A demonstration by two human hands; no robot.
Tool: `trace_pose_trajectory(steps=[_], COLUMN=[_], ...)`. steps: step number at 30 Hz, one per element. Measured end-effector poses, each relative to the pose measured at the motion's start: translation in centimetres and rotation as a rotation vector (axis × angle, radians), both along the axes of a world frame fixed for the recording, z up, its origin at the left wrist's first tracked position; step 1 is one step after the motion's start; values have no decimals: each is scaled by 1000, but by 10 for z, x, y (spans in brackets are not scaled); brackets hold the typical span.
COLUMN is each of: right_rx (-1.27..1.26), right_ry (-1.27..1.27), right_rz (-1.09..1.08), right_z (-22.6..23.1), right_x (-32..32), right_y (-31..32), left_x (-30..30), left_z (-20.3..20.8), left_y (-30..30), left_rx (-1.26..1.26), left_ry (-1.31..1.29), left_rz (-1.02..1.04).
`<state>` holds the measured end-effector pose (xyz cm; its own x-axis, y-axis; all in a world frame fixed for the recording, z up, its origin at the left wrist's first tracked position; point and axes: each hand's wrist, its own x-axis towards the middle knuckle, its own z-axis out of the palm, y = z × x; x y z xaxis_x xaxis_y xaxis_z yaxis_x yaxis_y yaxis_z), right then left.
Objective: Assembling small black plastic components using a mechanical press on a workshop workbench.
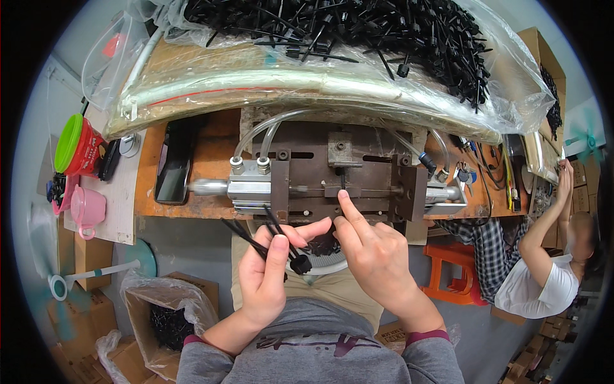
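Note:
My left hand [268, 269] is closed round several black plastic pieces [299, 262] with thin stems and thick knob-like heads, its index finger stretched to the right. With its index finger extended, my right hand [377, 256] touches the lower end of a similar black piece [343, 181] standing in the brown metal fixture [374, 169]. The other fingers of that hand are loosely bent, and nothing shows in them. A small metal block [340, 150] sits just above that piece. Silver cylinders, one on the left [249, 189] and one on the right [441, 193], flank the fixture.
Beyond the fixture, a plastic-lined tray [307, 86] holds a heap of black pieces [358, 32]. Clear hoses [275, 121] arch over the bench. A phone [173, 166], a pink cup [87, 206] and keys [465, 174] lie around. At right, another person [543, 281] sits near an orange stool [451, 272].

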<state>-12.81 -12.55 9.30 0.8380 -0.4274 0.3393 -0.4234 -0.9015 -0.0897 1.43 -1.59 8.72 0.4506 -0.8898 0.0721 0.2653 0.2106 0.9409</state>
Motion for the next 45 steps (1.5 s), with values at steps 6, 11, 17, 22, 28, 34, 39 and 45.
trace_pose_trajectory(steps=[6,11,17,22,28,34,39,45], right_rx=[371,410,314,326,106,95,250,293], right_ry=[-460,-374,-390,-163,-79,-23,-308,-401], right_rz=[195,341,90,4,53,21,141,373], right_z=[12,20,5,-9,-7,0,6,9], right_x=[-11,-10,-20,-13,-5,-3,-8,-11], right_y=[12,17,8,8,-3,0,3,13], left_x=[-2,-8,0,1,-1,-1,0,-12], left_z=[-1,-4,-7,-9,-6,-6,-6,-3], left_y=[-3,-3,-2,3,2,-2,-6,-6], left_rx=[17,43,79,33,-3,-58,-146,-60], left_ry=[-1,120,-113,19,191,164,196,324], left_rz=[-46,-238,-96,-80,-77,-78,-110,-261])
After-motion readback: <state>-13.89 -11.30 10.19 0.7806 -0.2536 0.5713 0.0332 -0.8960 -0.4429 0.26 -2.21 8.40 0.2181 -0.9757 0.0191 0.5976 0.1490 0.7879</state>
